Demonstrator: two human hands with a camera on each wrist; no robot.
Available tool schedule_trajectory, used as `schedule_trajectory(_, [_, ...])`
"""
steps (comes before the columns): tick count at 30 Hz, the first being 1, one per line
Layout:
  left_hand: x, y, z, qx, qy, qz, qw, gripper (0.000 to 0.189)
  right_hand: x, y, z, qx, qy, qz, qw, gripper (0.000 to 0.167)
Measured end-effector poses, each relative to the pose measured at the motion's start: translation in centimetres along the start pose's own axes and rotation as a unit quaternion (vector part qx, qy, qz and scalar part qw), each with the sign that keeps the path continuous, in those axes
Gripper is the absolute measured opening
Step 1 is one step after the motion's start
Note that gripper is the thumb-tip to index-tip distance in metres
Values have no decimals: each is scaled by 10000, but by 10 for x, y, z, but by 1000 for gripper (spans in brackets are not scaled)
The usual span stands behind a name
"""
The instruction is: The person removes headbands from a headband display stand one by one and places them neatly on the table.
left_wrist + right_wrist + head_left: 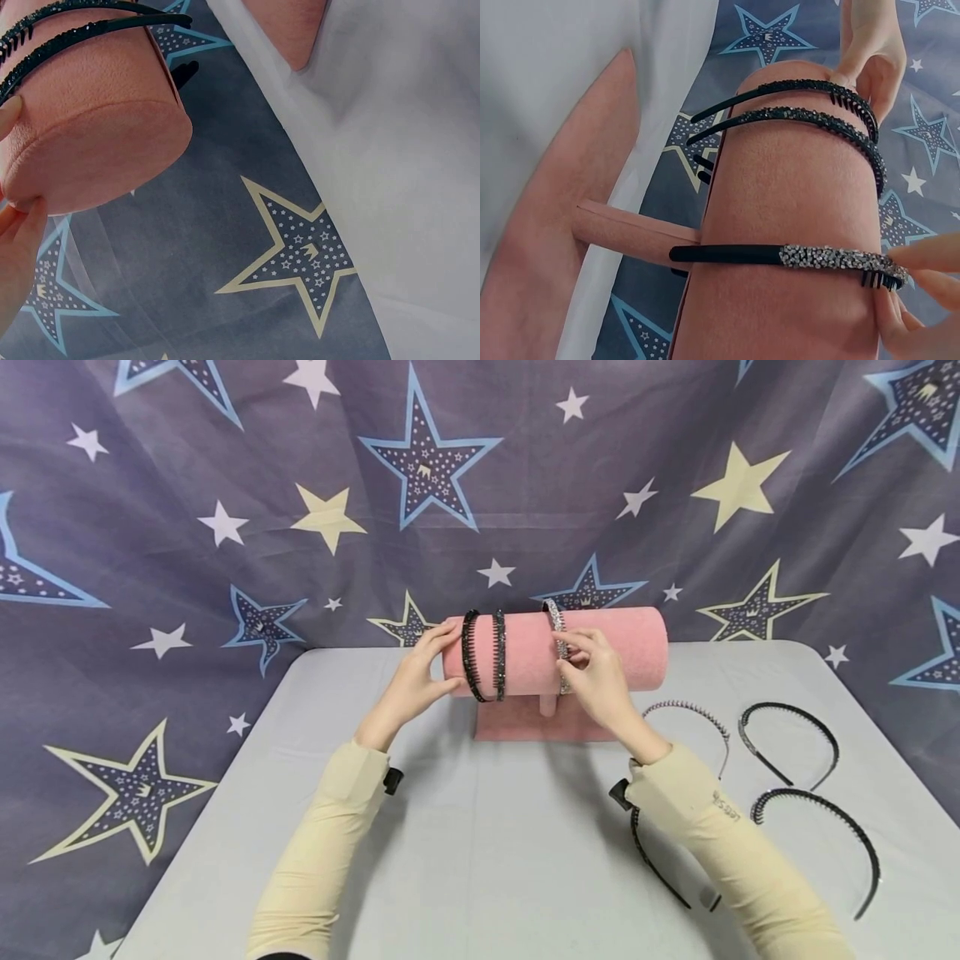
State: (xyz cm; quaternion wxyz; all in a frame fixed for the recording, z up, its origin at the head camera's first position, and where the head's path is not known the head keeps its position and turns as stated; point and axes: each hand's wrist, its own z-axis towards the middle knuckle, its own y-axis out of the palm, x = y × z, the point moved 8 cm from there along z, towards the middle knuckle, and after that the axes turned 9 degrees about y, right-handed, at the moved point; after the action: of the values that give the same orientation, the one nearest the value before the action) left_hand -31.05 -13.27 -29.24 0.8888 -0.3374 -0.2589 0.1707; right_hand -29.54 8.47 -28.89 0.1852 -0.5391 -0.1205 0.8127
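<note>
A pink headband stand [525, 647] with a padded, fuzzy roll lies crosswise on the table. My left hand [415, 675] grips the roll's left end, fingers over the top and thumb lower at the front. Close beside it, two black beaded headbands [802, 86] sit around the roll. Near the middle of the roll, my right hand [597, 677] pinches a silver-glitter headband [836, 259] between thumb and fingers. That headband straddles the roll, its black tip [727, 253] reaching down near the post [637, 232] and its comb teeth against the pink fabric.
At the right of the table lie more headbands: a pinkish toothed one [693, 706], a black one [798, 710] behind and another black one [840, 818] nearer. A further headband [652, 860] is partly hidden under my right forearm. A star-patterned curtain [525, 527] hangs behind.
</note>
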Motion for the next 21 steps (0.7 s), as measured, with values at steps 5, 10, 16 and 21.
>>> schedule_trajectory(5, [0, 0, 0, -8, -8, 24, 10000, 64, 4, -6, 0, 24, 97, 43, 9999, 37])
schedule_trajectory(10, [0, 0, 0, -18, -21, 34, 10000, 65, 7, -14, -3, 62, 153, 45, 9999, 38])
schedule_trajectory(16, [0, 0, -1, -2, 3, 45, 10000, 65, 11, -23, -4, 162, 145, 15, 9998, 36])
schedule_trajectory(21, [0, 0, 0, -20, 1, 54, 10000, 64, 16, -30, -4, 281, 115, -12, 9995, 35])
